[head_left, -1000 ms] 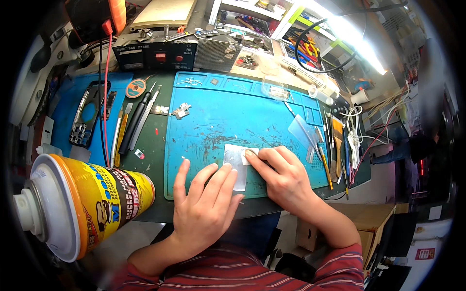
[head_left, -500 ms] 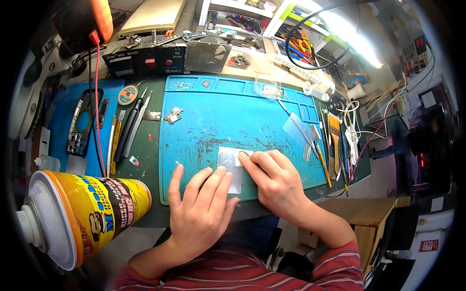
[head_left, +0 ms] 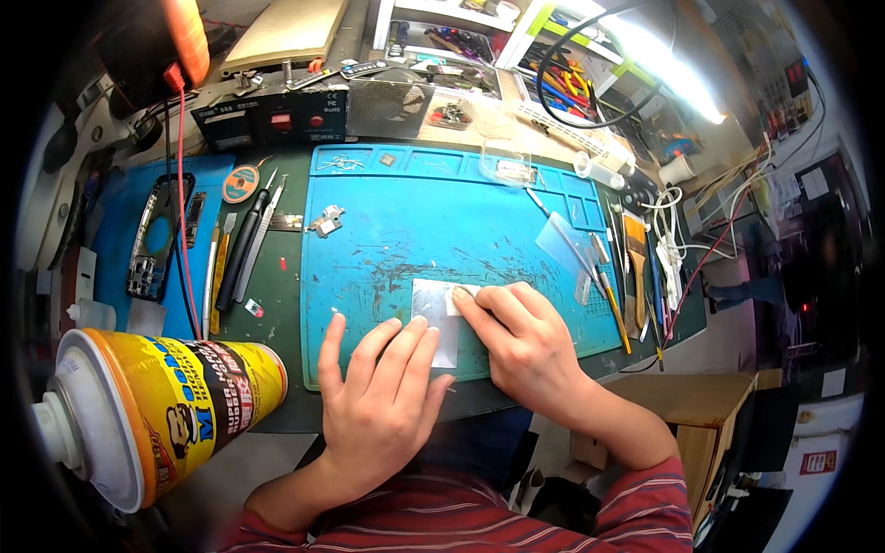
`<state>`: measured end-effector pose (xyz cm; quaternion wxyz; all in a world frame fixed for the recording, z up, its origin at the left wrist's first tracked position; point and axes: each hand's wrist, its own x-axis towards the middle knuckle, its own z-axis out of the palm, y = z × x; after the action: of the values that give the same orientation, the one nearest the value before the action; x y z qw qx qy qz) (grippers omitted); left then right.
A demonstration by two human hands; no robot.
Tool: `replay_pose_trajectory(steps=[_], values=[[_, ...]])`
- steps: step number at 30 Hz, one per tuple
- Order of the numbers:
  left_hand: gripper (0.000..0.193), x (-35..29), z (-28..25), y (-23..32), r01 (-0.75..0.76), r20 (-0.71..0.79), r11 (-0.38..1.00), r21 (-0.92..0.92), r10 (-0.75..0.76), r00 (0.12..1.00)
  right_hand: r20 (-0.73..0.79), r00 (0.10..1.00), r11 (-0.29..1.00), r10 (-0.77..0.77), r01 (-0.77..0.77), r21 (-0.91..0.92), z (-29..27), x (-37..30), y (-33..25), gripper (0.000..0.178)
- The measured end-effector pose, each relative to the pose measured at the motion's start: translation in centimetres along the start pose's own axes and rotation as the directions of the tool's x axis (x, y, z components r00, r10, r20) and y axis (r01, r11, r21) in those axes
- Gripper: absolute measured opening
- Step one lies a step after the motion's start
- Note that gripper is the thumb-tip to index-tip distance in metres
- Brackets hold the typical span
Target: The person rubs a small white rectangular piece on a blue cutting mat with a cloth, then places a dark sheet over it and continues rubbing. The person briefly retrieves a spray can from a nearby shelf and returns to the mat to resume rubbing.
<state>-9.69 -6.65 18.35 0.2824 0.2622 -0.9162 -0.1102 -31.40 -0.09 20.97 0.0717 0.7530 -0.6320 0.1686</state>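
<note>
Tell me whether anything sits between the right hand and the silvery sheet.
Yes: a small white piece lies between the right hand and the silvery sheet's upper right part. Nothing visible blocks the left hand.

A white tube lamp [head_left: 678,83] at the upper right glares, washed out along its length. Bright light covers the blue mat [head_left: 396,235], and the thin sheet [head_left: 437,339] has a pale sheen. The far right is dim and blurred; fisheye curvature bends the counter [head_left: 277,415] edges.
</note>
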Motion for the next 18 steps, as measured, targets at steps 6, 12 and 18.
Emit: replay_pose_trajectory(steps=[6, 12, 18], values=[[0.049, 0.0, 0.2, 0.0, -0.005, -0.008, 1.000, 0.003, 0.005, 1.000, -0.024, 1.000, 1.000, -0.016, 0.016, -0.002, 0.4, 0.2, 0.3, 0.049], [0.049, 0.0, 0.1, 0.1, 0.006, -0.006, 1.000, -0.007, -0.006, 1.000, -0.005, 0.998, 0.998, -0.062, 0.063, 0.013, -0.3, -0.3, 1.3, 0.049], [0.050, 0.0, 0.1, 0.2, 0.026, 0.009, 0.999, -0.023, -0.025, 1.000, -0.021, 0.997, 0.998, -0.068, 0.068, -0.002, 0.1, -0.4, 1.5, 0.048]])
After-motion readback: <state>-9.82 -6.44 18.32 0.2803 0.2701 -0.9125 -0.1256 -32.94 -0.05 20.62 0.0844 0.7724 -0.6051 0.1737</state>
